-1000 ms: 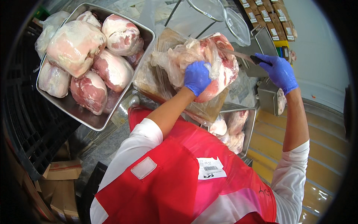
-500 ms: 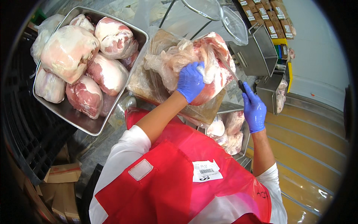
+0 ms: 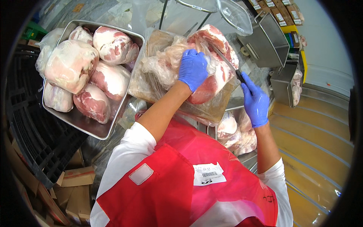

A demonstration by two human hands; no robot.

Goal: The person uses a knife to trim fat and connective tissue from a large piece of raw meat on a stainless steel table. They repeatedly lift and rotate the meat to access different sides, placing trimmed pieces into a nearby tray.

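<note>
A large piece of raw meat [image 3: 210, 89] lies on a plastic-covered cardboard box [image 3: 155, 41] in front of me, partly wrapped in clear plastic. My left hand [image 3: 193, 70], in a blue glove, is closed on the bunched plastic wrap [image 3: 166, 62] at the meat's left side. In my gloved right hand [image 3: 255, 100] is a knife [image 3: 225, 60], held by its black handle. Its blade lies against the meat's upper right part, where a fold or cut shows. The tip is hard to make out among the flesh.
At left, a deep metal tub [image 3: 109, 130] holds several big meat pieces. Below the box, another metal container [image 3: 251, 156] holds more meat. A bag hoop stand [image 3: 198, 8] rises behind. Metal bins [image 3: 266, 39] stand at right, black plastic pallets [image 3: 38, 125] and cardboard [image 3: 77, 176] at lower left.
The knife and my right hand have shifted slightly down, with the blade still at the meat. The meat's upper part looks more parted. The view has also moved a little.
</note>
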